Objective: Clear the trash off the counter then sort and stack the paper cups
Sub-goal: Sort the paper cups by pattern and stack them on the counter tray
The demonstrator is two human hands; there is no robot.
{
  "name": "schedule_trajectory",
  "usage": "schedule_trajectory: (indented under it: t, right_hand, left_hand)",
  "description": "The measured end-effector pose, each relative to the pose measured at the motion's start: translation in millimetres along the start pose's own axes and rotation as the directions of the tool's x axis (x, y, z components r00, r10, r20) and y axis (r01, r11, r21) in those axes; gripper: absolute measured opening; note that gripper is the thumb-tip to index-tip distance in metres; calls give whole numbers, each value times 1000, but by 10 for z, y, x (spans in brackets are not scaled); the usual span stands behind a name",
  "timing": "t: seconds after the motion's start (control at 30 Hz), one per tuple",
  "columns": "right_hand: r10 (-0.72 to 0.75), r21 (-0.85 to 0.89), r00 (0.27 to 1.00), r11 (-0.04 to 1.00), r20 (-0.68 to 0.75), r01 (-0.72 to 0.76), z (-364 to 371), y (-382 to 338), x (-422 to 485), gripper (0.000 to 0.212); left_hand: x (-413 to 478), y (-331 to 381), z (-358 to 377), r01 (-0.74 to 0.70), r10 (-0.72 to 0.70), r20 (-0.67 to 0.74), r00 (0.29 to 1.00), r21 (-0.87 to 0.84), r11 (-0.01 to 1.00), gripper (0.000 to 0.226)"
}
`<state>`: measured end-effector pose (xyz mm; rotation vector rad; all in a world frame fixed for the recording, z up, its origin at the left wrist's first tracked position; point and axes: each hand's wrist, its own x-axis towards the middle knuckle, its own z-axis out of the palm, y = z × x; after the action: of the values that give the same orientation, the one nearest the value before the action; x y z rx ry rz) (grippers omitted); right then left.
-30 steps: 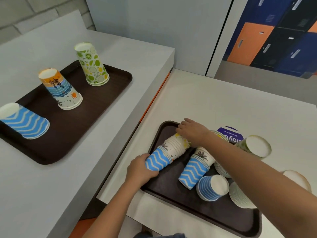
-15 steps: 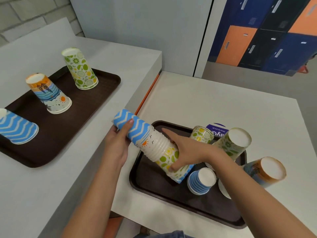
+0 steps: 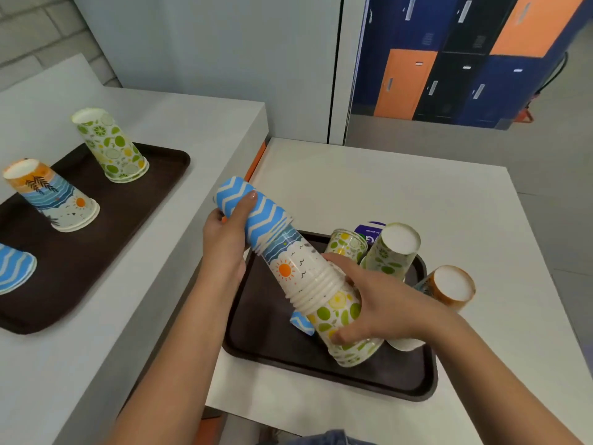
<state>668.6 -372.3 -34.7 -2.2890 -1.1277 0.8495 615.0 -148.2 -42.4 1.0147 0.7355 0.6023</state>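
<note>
Right now both hands are clamped on one long nested stack of mixed cups (image 3: 298, 271), held just above the near tray (image 3: 321, 364). The stack's long axis slants from upper left down to lower right. The left hand (image 3: 224, 245) wraps the upper, closed end, where a blue zigzag cup (image 3: 253, 210) caps the run; the right hand (image 3: 372, 303) grips the lower end around the lime-print cups (image 3: 340, 319). Since the blue cup sits at the left hand's end, that hand is the nearer one to draw it off along the axis, probably toward the far tray (image 3: 134, 200) on the raised counter to the left, where sorted stacks stand: lime pile (image 3: 112, 149), sunset pile (image 3: 54, 197), blue pile (image 3: 14, 268). Loose cups remain on the near tray behind the right hand
</note>
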Motion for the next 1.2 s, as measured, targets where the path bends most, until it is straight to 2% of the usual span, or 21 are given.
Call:
schedule_trajectory:
  t: [0.13,0.23,0.33,0.43,0.53,0.67,0.73,0.83,1.0,1.1,1.17,1.2]
  right_hand:
    - [70,-100,989,992,-127,-83,-12,88,-471,109]
    - [137,-103,965,981,-224,-163,-30,151,-831,107]
    - [207,-87,925,965,-318,-246,-19,186,-1084,104]
    - [263,-11,885,957,-384,-289,45,235,-1200,106]
    - [277,47,861,958,-426,-284,129,325,-1225,109]
    - [271,78,870,962,-411,-263,243,399,-1181,110]
    - [258,98,883,966,-391,-239,298,417,-1135,111]
    - [243,128,900,969,-362,-210,387,447,-1045,111]
    - [214,152,917,973,-336,-171,500,451,-893,112]
    - [190,150,920,978,-342,-146,540,437,-808,115]
    - [196,138,920,978,-339,-158,561,441,-764,117]
    - [200,131,921,978,-335,-165,568,440,-746,118]
  left_hand:
    - [-44,38,162,-84,75,-97,992,-91,992,40]
    - [-192,-46,265,-166,153,-126,980,-105,981,30]
    - [-480,-359,319,-265,265,-26,964,-4,964,28]
    - [-778,-777,298,-318,300,135,944,137,938,45]
    - [-961,-1145,281,-355,277,284,918,280,892,63]
    - [-971,-1501,227,-363,127,449,885,493,791,64]
    - [-918,-1644,132,-343,42,463,885,590,731,63]
    - [-838,-1777,-53,-320,27,409,912,669,670,64]
    - [-713,-1723,-223,-241,-45,361,931,703,669,74]
    - [-785,-1535,-255,-229,-121,409,905,705,671,98]
    - [-856,-1363,-302,-256,-109,463,880,653,713,92]
    - [-891,-1256,-305,-264,-56,483,874,569,779,84]
